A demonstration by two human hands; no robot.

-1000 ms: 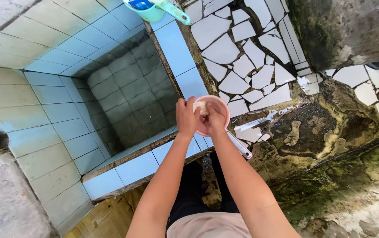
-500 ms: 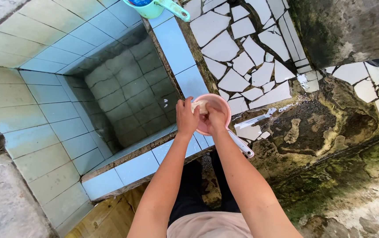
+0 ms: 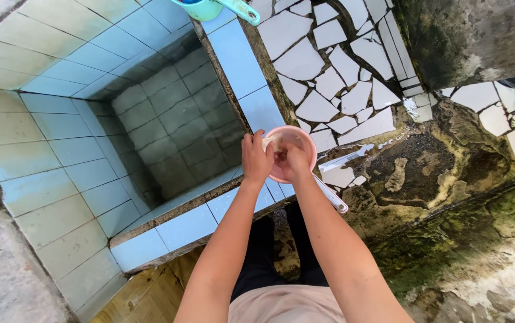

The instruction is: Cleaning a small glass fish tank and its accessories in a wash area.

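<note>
Left hand: the left hand (image 3: 256, 160) is curled over a pale lump (image 3: 271, 142), fingers closed on it above the pink dipper (image 3: 303, 139).
Right hand: the right hand (image 3: 294, 162) presses against the left from the other side; whether it grips the lump or only rubs it cannot be told, as its fingers are hidden.
Pale lump: held between both hands, over the dipper's bowl, near its left rim; it may be soap or a cloth, not clear.
Pink dipper: sits on the blue tiled ledge (image 3: 251, 78) at the corner of the water trough (image 3: 167, 131), its white-tipped handle (image 3: 331, 195) pointing back toward the person.
Other: a green dipper (image 3: 212, 8) rests farther along the ledge, well apart.
Technique (judgement): keep both hands over the bowl so drips fall inside; rub with steady pressure; avoid leaning on the rim, since the dipper sits near the ledge's edge and could tip.
Change from earlier frames: hands and dipper sit slightly higher and to the right in view; the grip looks unchanged, and the lump shows a little less.
</note>
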